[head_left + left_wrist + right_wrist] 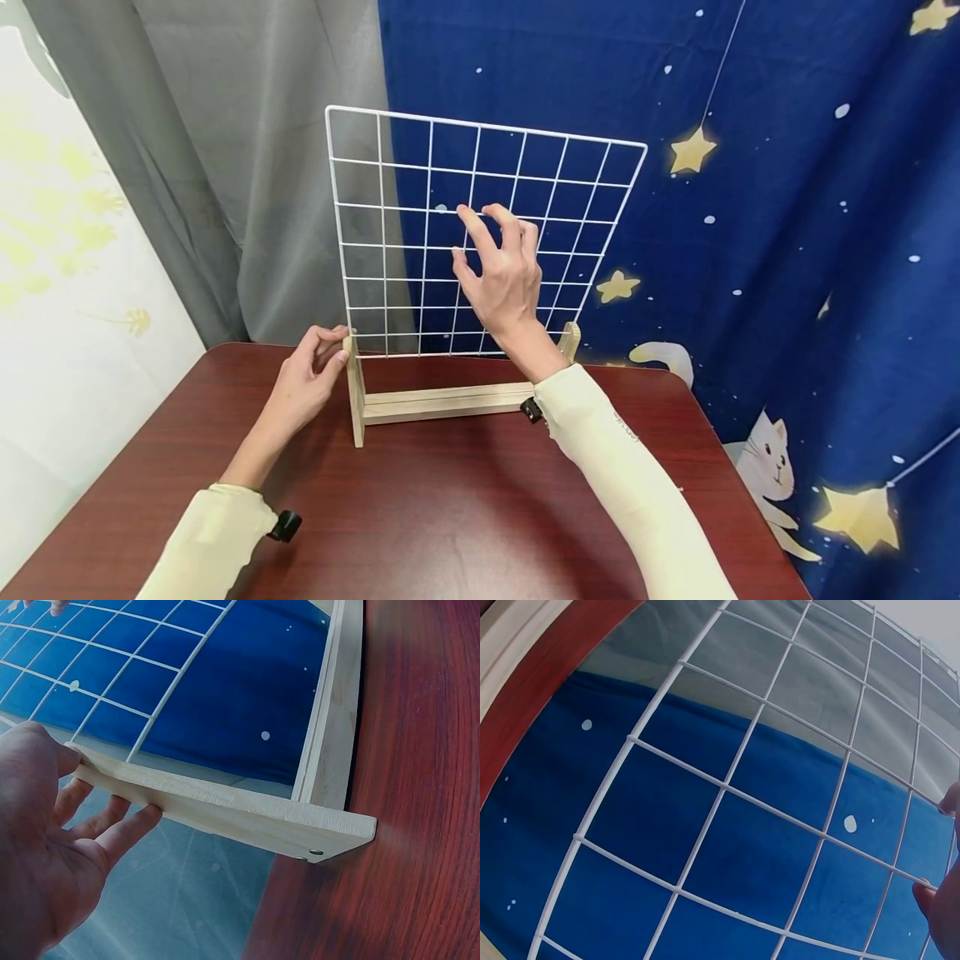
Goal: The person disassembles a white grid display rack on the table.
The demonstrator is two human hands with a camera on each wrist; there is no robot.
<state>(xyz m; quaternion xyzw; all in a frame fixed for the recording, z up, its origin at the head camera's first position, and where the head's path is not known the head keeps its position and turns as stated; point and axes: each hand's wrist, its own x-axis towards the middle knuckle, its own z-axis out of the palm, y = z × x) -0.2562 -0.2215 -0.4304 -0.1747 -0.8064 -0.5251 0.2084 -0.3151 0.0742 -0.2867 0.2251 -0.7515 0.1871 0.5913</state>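
Note:
A white wire grid panel (405,247) rises from a pale wooden stand (442,404), between its two end uprights. At the left upright (225,799), my left hand (303,383) pinches the upper end, thumb on the top edge and fingers against the outer face. The panel's lower left corner lies right by that thumb. My right hand (504,275) is at the middle of the grid, fingers bent and fingertips at the wires. In the right wrist view, only its thumb (925,896) and a fingertip show, overlapping wires at the right edge. The right upright (572,340) is partly hidden behind the right forearm.
The stand sits toward the back of a dark red wooden table (420,500). Behind it hang a grey curtain (300,208) and a blue curtain (750,275) with stars and a cat. A white patterned cloth (67,333) is at the left.

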